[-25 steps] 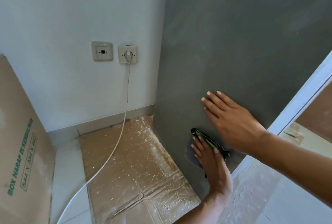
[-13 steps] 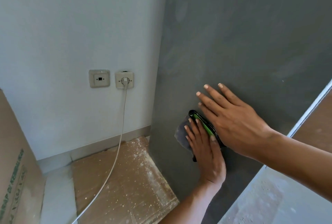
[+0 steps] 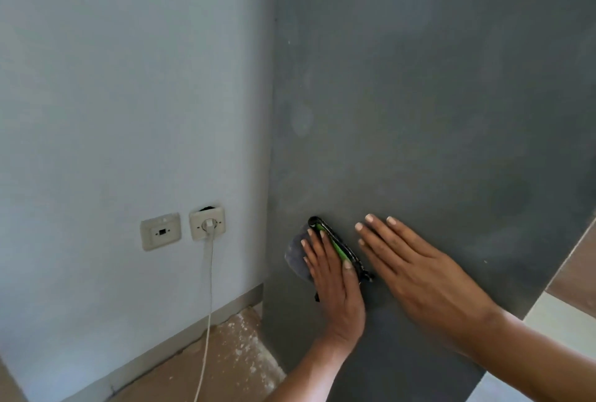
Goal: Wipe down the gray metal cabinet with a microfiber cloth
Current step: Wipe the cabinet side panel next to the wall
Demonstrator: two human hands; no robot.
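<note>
gray metal cabinet (image 3: 435,111): tall side panel filling the right of view, faint pale smudges on its upper part. more of the upper panel is in frame than a second ago and far less floor, so the view has tilted upward. judgement: the low strip near the floor has had its pass, and the large area above appears not yet wiped.

wall (image 3: 129,95): pale, meeting the cabinet's left edge; position unchanged.

right hand (image 3: 422,276): flat and open, fingers straight, palm against the panel just right of the cloth, holding nothing. it has climbed alongside the cloth, likely as a brace.

left hand (image 3: 332,282): fingers extended, pressing the cloth flat to the panel, nothing curled around it. it sat close to the floor a second ago and is now about level with the socket.

microfiber cloth (image 3: 298,248): gray-blue with a black and green edge, pinned under the left fingers near the cabinet's left edge; carried upward with the hand.

socket (image 3: 207,223): white plug and cord (image 3: 209,289) in it, a second plate beside it; unmoved.
</note>
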